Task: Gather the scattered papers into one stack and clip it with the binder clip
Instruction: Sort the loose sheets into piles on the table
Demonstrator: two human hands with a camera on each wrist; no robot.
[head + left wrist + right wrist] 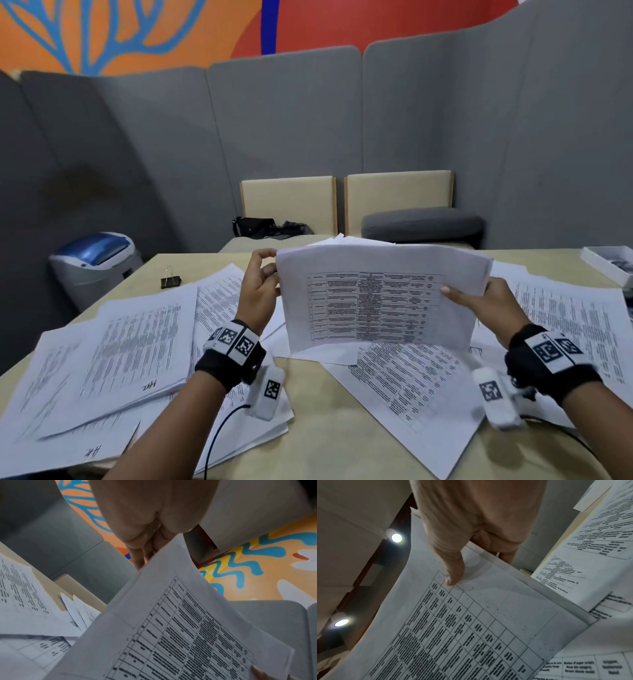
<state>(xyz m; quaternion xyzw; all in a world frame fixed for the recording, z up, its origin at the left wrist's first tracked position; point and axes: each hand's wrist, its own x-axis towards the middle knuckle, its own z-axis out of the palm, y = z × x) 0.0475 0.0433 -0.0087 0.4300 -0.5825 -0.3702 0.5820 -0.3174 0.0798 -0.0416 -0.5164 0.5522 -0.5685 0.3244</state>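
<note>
I hold a stack of printed papers (376, 301) upright over the middle of the table, its table-printed face toward me. My left hand (269, 272) grips its left edge with curled fingers; in the left wrist view the fingers (142, 555) pass behind the stack's (171, 628) top corner. My right hand (472, 296) pinches the right edge. Its thumb (453, 577) presses the stack's front sheet (471, 628), the fingers behind. A black binder clip (170, 279) lies on the table at far left, untouched. Loose papers lie left (120, 342), centre (411, 383) and right (565, 315).
The beige table (308, 394) is ringed by grey partition panels. A white and blue bin (96, 263) stands off the left corner. A white box (606, 263) sits at the far right edge. A bench beyond holds a black bag (253, 226) and a grey cushion (421, 224).
</note>
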